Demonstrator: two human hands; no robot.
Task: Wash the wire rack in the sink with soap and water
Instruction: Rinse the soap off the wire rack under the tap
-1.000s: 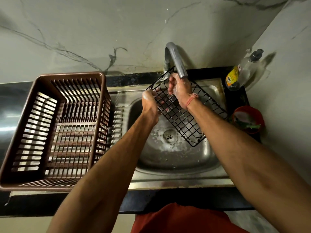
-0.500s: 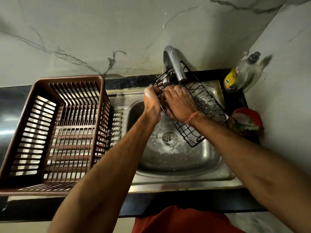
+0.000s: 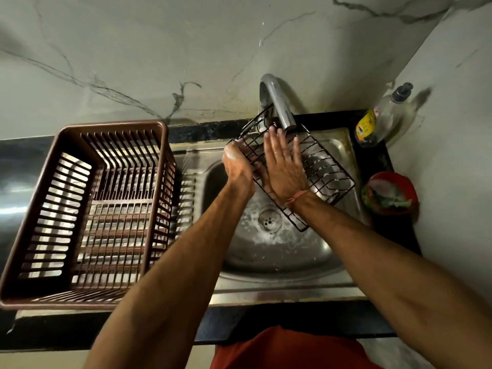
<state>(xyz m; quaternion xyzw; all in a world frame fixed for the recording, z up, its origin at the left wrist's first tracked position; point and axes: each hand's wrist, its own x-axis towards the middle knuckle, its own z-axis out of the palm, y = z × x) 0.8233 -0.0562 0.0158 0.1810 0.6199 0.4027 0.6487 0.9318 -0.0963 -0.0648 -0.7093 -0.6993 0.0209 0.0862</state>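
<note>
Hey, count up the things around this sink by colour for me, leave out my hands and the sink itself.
Black: 1, wire rack
Brown: 1, basket
Silver: 1, tap
Clear: 1, soap bottle
Red: 1, bowl
Total: 5

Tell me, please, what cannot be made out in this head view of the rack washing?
- Water flow: the right hand covers the tap mouth.
- Left hand fingers: hidden behind the wire rack edge.
- Bottle label: too small.
- Red bowl contents: blurred.
</note>
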